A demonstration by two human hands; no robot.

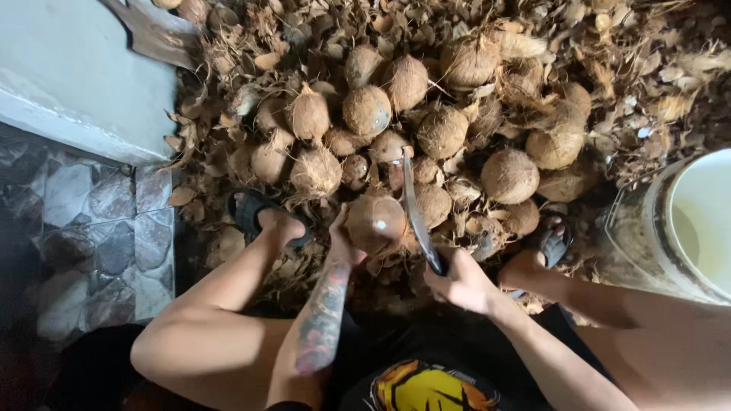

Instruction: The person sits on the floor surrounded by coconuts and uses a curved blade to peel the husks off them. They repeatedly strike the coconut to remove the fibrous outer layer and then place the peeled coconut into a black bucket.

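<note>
Left hand (344, 245) cups husked coconut (375, 222) above floor, between feet. Right hand (462, 281) fisted on knife (416, 213) handle, blade against shell. Shell uncut. Coconut pile (426, 129) beyond, husk scraps around. White bucket (700, 221) at right.

Coconut (375, 222): brown, husked, fibrous shell with a small pale spot facing up; held off the ground in front of the heap. Knife (416, 213): long, narrow, dark blade, tip pointing away, edge laid against the coconut's right side.
</note>
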